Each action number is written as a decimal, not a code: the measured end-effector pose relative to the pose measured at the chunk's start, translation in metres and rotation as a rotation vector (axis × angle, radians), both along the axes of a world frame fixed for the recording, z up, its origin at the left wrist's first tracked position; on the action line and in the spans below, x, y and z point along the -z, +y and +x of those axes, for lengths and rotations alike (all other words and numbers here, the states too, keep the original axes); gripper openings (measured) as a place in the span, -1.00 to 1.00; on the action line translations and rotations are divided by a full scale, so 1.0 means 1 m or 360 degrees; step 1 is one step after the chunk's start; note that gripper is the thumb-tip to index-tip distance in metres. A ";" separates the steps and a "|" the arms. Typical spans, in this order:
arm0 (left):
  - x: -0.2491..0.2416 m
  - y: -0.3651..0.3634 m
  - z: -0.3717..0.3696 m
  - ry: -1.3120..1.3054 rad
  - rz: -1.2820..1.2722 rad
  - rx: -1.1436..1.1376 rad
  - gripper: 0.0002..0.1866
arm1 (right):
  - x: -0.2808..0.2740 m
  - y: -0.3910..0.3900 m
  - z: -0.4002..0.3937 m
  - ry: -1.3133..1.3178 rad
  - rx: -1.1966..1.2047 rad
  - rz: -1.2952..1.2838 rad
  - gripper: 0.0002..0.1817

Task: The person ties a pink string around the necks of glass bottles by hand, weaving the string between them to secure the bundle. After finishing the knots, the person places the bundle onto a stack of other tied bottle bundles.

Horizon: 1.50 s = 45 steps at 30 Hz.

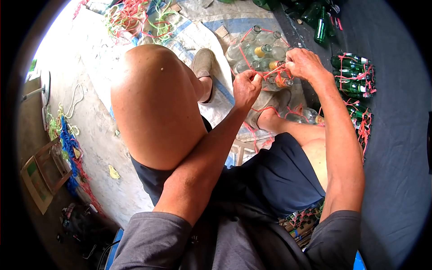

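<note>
A cluster of clear glass bottles (236,51) stands between my feet, some with orange-yellow labels. Pink-red plastic string (243,50) runs around and across their necks. At the near side of the cluster my left hand (247,89) is closed, pinching the string between thumb and fingers. To its right, my right hand (305,64) also grips string, above the bottles at the right edge. A strand stretches between both hands over the bottle necks. My fingers partly cover the string ends.
Bundles of green bottles (353,74) tied with red string lie at the right. Loose green bottles (321,29) lie farther back. Tangled coloured string (130,20) is at the far left. More clear bottles (308,114) lie beside my right foot. A wooden frame (49,168) leans at left.
</note>
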<state>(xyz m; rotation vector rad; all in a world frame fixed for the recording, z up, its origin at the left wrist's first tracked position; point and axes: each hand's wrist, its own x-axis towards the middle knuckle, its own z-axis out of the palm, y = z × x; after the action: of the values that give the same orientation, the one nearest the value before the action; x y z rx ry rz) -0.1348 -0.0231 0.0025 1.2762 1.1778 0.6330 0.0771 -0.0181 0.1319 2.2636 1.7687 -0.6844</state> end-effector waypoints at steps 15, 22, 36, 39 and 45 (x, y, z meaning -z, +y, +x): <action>0.012 -0.004 0.007 -0.0074 0.0016 -0.0063 -0.75 | 0.041 0.001 0.019 0.0120 -0.0101 0.0307 -0.82; 0.011 -0.004 0.005 -0.0042 0.0086 -0.0074 -0.78 | 0.040 0.009 0.010 0.0371 0.0149 0.0217 -0.77; -0.025 0.021 -0.017 0.0347 0.0325 0.0154 -0.73 | 0.049 -0.022 -0.011 0.0212 0.0585 0.0479 -0.60; -0.032 0.026 -0.019 0.0421 0.0340 0.0254 -0.73 | 0.021 -0.033 -0.051 0.0190 0.0603 0.0388 -0.38; -0.026 0.037 -0.024 0.0463 0.0447 0.0349 -0.73 | 0.030 -0.045 -0.103 -0.0139 0.0700 0.0620 -0.27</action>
<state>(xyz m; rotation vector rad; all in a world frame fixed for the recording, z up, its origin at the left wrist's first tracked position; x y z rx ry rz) -0.1584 0.0142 0.0280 1.7553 1.1882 0.4710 -0.0258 -0.0633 0.1023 2.9396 1.4747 -0.3109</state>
